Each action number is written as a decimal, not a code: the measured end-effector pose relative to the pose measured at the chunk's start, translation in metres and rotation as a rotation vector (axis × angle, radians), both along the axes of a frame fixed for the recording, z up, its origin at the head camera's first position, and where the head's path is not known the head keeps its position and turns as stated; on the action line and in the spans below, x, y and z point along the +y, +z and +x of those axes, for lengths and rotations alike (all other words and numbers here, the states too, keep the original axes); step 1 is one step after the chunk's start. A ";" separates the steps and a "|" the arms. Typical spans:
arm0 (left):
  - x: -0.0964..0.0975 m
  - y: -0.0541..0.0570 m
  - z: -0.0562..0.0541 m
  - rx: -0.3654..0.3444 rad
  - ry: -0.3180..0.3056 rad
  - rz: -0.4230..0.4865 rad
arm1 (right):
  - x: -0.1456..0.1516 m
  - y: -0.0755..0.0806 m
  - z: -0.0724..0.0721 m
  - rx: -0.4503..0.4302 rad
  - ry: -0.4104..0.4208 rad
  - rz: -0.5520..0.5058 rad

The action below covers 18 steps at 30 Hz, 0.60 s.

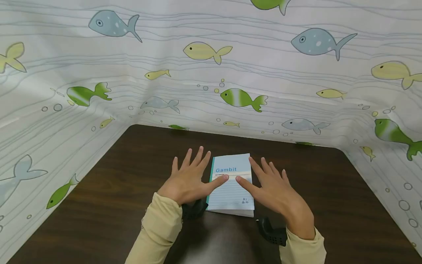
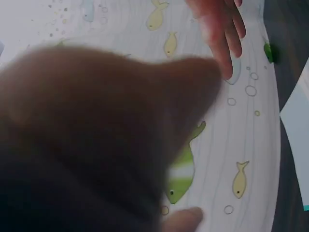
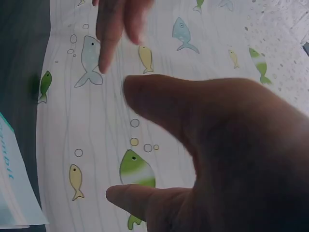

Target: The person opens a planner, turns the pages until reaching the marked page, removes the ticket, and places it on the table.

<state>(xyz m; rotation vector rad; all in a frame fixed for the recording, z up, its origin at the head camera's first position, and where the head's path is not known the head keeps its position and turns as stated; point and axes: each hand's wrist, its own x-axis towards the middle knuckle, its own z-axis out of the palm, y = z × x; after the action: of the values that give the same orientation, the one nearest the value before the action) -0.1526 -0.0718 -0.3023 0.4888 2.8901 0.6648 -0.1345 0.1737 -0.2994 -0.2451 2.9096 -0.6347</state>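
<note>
A pale blue paper notebook (image 1: 230, 196) with "Gambit" printed on its cover lies on the dark table, its green spine to the left. Over its left side my left hand (image 1: 188, 179) spreads its fingers, the thumb overlapping the cover in the head view. My right hand (image 1: 275, 187) is likewise spread at the notebook's right side, thumb tip near the left one. Neither hand holds anything. In the right wrist view the notebook (image 3: 17, 188) shows at the left edge, beyond the blurred right hand (image 3: 231, 130). The left wrist view has a corner of the notebook (image 2: 297, 125) at right.
The dark wood-grain table (image 1: 108, 190) is bounded at the back and sides by a white sheet (image 1: 184, 22) printed with fish. Black wrist cameras, such as the one at the right wrist (image 1: 271, 233), sit below the hands near beige sleeves (image 1: 161, 223).
</note>
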 end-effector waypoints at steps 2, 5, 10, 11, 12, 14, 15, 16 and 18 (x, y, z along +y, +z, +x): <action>0.002 -0.002 -0.002 0.025 -0.016 -0.005 | 0.002 -0.004 -0.001 -0.023 -0.002 0.000; 0.006 -0.008 -0.005 0.066 -0.046 -0.002 | 0.004 -0.011 -0.004 -0.038 -0.003 0.003; 0.014 -0.021 -0.017 0.119 -0.066 0.022 | 0.003 -0.020 -0.011 -0.015 0.010 -0.016; 0.015 -0.024 -0.019 0.117 -0.069 0.034 | 0.003 -0.023 -0.014 -0.011 0.015 -0.026; 0.015 -0.028 -0.022 0.111 -0.071 0.048 | 0.003 -0.026 -0.017 -0.007 0.020 -0.035; 0.017 -0.038 -0.028 0.073 -0.078 0.065 | 0.004 -0.034 -0.023 -0.009 0.024 -0.042; 0.018 -0.044 -0.031 0.054 -0.080 0.075 | 0.004 -0.040 -0.027 -0.015 0.020 -0.050; 0.019 -0.050 -0.034 0.039 -0.084 0.089 | 0.004 -0.045 -0.030 -0.019 0.014 -0.056; 0.021 -0.063 -0.039 0.011 -0.083 0.098 | 0.005 -0.057 -0.036 -0.032 -0.004 -0.066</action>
<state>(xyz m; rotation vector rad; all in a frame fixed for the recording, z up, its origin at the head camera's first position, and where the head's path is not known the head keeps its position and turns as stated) -0.1920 -0.0507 -0.3658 0.6224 2.8401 0.7955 -0.1708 0.1785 -0.3562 -0.2345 2.8624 -0.7287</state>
